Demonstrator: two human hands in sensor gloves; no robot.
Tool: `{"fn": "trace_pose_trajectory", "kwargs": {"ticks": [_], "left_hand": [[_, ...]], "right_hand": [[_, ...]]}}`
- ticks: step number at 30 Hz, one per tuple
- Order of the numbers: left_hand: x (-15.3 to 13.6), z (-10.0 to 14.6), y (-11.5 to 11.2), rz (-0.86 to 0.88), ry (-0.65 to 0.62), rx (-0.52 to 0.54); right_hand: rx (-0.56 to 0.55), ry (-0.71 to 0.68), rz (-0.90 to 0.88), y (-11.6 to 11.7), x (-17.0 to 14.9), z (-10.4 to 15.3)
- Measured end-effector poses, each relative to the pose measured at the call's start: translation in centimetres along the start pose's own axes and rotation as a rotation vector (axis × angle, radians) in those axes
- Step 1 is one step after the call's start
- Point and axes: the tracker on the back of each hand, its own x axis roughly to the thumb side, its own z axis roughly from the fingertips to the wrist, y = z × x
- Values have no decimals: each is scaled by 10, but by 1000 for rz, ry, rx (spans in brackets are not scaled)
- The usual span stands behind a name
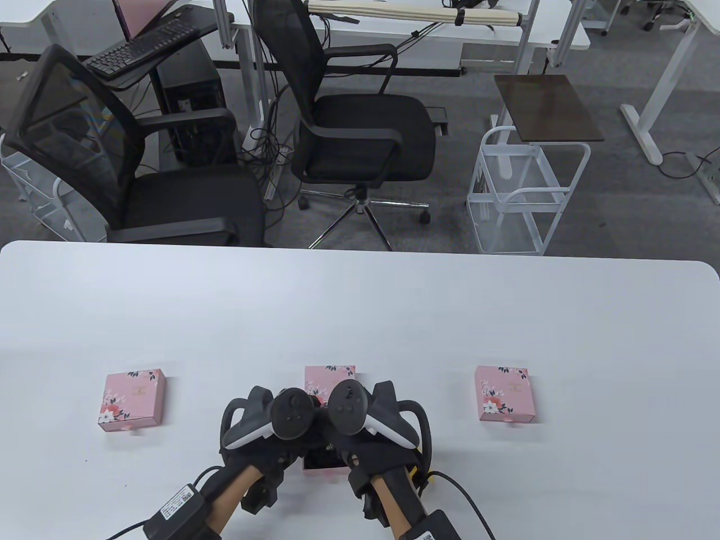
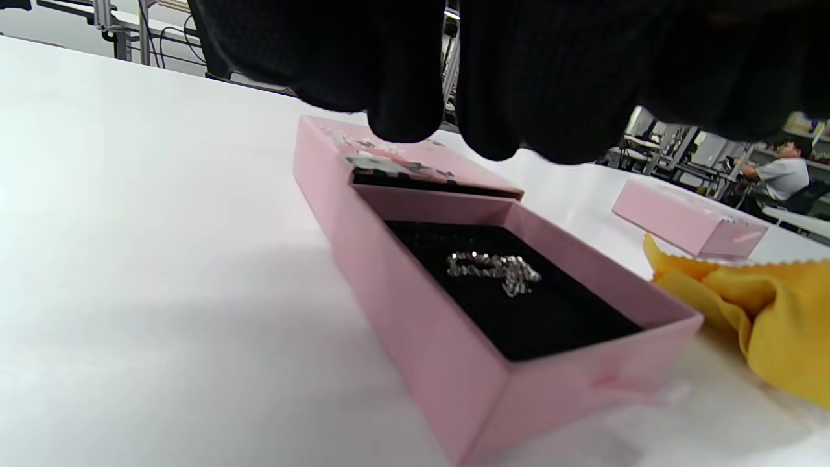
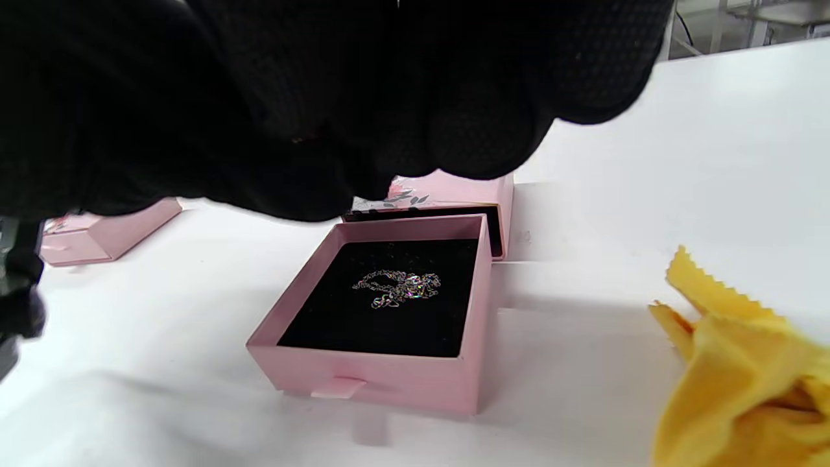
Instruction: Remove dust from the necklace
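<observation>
Currently three pink boxes sit on the counter [image 1: 360, 304]; the middle box [image 3: 382, 311] has its drawer pulled out, with one necklace [image 3: 397, 288] on black padding. Both hands, left hand [image 1: 264, 427] and right hand [image 1: 371, 427], hover over it; neither grip can be judged. Only the wrist views show one yellow cloth [image 3: 739, 383] just beside the drawer.

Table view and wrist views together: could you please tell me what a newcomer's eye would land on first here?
Most striking is the open pink drawer box at the table's near middle, a silver necklace bunched on its black lining. The left hand and right hand hover close together over it. A crumpled yellow cloth lies on the table to the box's right, and two closed pink boxes flank it.
</observation>
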Motion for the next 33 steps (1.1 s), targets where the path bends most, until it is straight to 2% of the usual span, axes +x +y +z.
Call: {"fn": "trace_pose_trajectory", "kwargs": {"ticks": [4,8,10,19,23,33], "left_hand": [[-9,-2,-6,20,41,60],[-14,-7,-20,4,39,6],[-15,-8,-25,1,33,-18],[-16,-12,-40,-36,39,-122],[-18,-12,-38,-18,45,-95],[-19,-12,-38,0,46,-98]], "right_hand": [[16,-3,158,15,2,11],[11,-20,179,42,1,13],[61,-16,226,48,1,12],[-53,-8,365,66,6,12],[-96,-1,427,71,10,11],[-103,-8,476,76,14,10]]}}
